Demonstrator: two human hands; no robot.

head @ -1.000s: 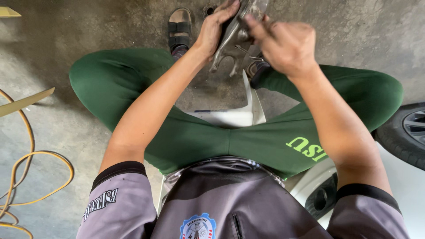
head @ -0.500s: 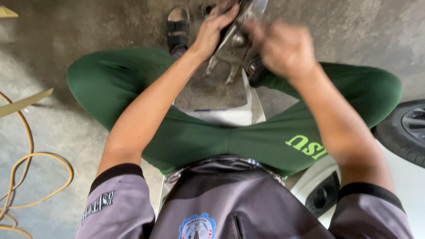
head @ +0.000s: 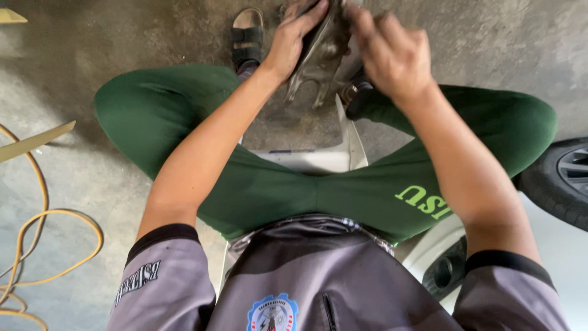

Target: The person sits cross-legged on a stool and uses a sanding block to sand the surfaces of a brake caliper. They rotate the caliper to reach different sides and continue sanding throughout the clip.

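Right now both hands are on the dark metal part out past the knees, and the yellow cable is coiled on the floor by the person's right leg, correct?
Not quite. The head view shows the yellow cable on the floor by the person's left leg, not the right. The rest stands: the left hand and right hand are both on the dark metal part out past the knees.

No packages, signs (or screens)

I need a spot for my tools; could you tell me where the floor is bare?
Bare concrete floor lies upper left, between the sandal and the yellow hose, and upper right above the tyre. Between the knees it is crowded: both hands hold a grey metal part.
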